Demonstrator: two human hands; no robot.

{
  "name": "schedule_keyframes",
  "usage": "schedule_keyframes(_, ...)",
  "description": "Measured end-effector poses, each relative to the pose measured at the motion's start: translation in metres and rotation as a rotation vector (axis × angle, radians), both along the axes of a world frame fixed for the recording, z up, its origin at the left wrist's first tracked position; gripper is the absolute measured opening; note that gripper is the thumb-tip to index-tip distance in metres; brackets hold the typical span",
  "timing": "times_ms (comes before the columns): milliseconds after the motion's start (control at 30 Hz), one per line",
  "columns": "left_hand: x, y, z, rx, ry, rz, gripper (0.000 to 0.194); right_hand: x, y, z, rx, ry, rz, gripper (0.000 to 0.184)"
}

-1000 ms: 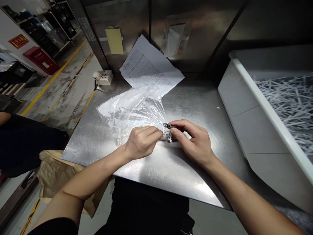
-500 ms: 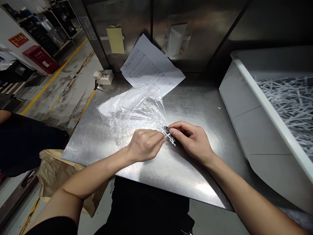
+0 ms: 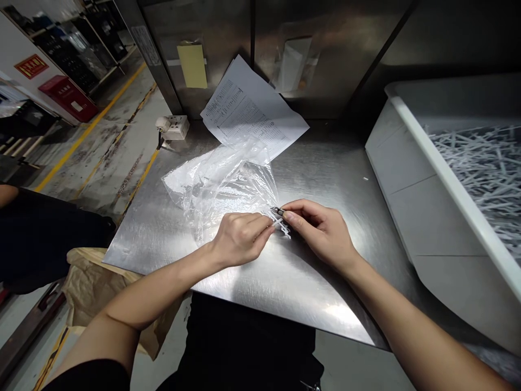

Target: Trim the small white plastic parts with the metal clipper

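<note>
The small white plastic piece (image 3: 285,231) is between the two hands, over the front part of the worktop (image 3: 325,168). Its long axis slants, upper end toward the left and away from the person, lower end toward the right and nearer the body. It lies just right of the left hand's fingertips, and that hand (image 3: 242,239) is the nearer of the two: its grip is a close pinch, thumb against curled fingers, with the piece seemingly caught at its side.

The right hand (image 3: 321,231) pinches a small metal tool (image 3: 278,210) between thumb and forefinger, its tip pointing left, just above the piece's upper end. Whether tip and piece touch is too small to tell.

Beyond the hands lies a crumpled clear bag (image 3: 240,184), then printed sheets (image 3: 254,114) leaning at the back. Well to the right stands a large bin (image 3: 439,217) holding many white strips (image 3: 480,179).
</note>
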State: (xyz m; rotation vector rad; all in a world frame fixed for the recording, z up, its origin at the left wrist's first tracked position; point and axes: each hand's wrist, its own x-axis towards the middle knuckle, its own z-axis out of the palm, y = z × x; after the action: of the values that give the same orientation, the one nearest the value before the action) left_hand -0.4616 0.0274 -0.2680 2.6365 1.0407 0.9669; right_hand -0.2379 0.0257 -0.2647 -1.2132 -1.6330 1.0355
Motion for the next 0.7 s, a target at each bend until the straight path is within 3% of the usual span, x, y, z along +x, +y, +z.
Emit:
schedule_keyframes(267, -0.0010, 0.0022, 0.0015, 0.085, 0.047, 0.012, 0.024, -0.0030, -0.0069, 0.0076, 0.160, -0.008, 0.042, 0.011)
schedule_keyframes(700, -0.0008, 0.0022, -0.0008, 0.143, 0.077, 0.022, 0.026, -0.0024, -0.0091, 0.0083, 0.212, -0.067, 0.064, 0.009)
